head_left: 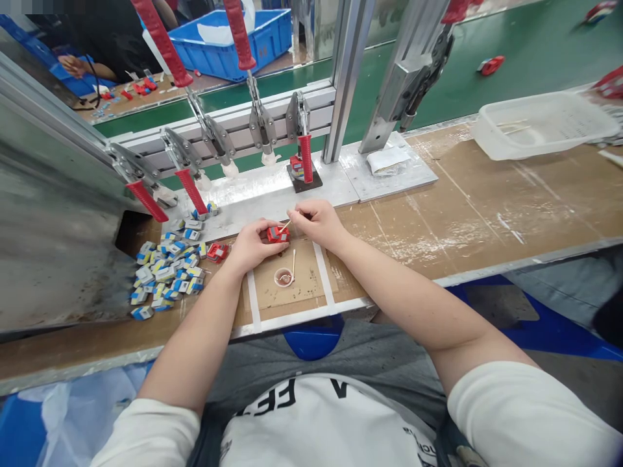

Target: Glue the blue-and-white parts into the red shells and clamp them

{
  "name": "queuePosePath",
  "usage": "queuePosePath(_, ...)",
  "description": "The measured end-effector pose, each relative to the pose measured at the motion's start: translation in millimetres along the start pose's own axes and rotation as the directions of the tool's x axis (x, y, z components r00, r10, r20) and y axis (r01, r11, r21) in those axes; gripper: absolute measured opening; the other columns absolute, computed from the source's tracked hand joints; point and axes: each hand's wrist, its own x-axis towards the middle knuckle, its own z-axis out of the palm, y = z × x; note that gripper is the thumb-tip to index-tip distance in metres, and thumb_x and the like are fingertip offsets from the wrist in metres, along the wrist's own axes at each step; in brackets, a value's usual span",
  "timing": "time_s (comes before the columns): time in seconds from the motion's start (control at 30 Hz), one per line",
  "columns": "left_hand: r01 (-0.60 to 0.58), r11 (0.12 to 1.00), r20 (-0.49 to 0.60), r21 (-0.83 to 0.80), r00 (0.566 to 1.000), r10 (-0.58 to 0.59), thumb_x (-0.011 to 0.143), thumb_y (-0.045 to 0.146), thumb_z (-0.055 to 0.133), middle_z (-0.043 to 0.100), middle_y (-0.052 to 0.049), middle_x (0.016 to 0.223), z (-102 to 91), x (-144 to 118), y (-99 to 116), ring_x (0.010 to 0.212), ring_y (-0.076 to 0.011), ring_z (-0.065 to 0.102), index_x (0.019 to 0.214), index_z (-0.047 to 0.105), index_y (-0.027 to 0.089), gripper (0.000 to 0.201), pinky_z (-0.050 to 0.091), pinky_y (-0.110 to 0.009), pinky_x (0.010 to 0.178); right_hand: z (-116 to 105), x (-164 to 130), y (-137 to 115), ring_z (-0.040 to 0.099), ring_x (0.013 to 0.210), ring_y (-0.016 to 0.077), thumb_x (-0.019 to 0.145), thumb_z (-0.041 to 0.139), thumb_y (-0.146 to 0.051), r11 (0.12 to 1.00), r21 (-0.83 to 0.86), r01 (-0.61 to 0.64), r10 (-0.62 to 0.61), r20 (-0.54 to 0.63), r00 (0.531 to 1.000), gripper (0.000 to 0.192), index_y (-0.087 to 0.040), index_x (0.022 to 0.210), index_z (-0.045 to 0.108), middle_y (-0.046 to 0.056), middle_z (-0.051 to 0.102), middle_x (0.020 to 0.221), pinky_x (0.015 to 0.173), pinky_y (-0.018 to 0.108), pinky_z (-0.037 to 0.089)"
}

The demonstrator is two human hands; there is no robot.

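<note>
Between the fingers and thumb of my left hand (254, 246) is a small red toy car body (277, 235) with grey parts, held just above the cardboard. My right hand (318, 224) pinches a thin cotton swab (285, 226), its tip at the top of the red body. Below them stands a small round cup (283, 277) with brownish liquid, and a second cotton swab (293, 264) leans at its rim. Another red toy car body (217, 251) lies left of my left hand, beside a heap of grey, blue and yellow small parts (165, 272).
Toggle clamps with red handles (191, 191) line a metal frame behind the hands; one (304, 159) presses down on a red piece. A translucent tray (545, 126) sits at right. Beyond runs a green conveyor belt (540, 48). A blue crate (228, 42) and another person's hand (73, 65) are across it.
</note>
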Motion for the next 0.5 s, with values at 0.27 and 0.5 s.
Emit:
queuePosePath(0.27, -0.051, 0.988, -0.05, -0.144, 0.998, 0.044, 0.067, 0.032, 0.092, 0.076, -0.009, 0.112, 1.1, 3.6, -5.1, 0.102, -0.0254, 0.074, 0.113, 0.075, 0.016, 0.051, 0.059, -0.043, 0.099, -13.7, -11.1, -26.6, 0.033, 0.056, 0.0109, 0.1, 0.057, -0.049, 0.964, 0.202, 0.173, -0.258, 0.564, 0.785, 0.055, -0.022, 0.057, 0.036, -0.005, 0.035, 0.058, 0.059, 0.028, 0.027)
queuePosePath(0.5, -0.065, 0.977, -0.043, -0.201, 0.997, 0.058, 0.072, 0.028, 0.088, 0.078, -0.01, 0.119, 4.1, 4.3, -11.2, 0.108, -0.0279, 0.074, 0.121, 0.074, 0.018, 0.052, 0.058, -0.047, 0.104, -11.4, -18.4, -24.7, 0.036, 0.055, 0.0111, 0.099, 0.061, -0.058, 0.95, -0.076, 0.302, -0.163, 0.706, 0.689, 0.061, -0.02, 0.055, 0.044, -0.004, 0.044, 0.055, 0.06, 0.029, 0.023)
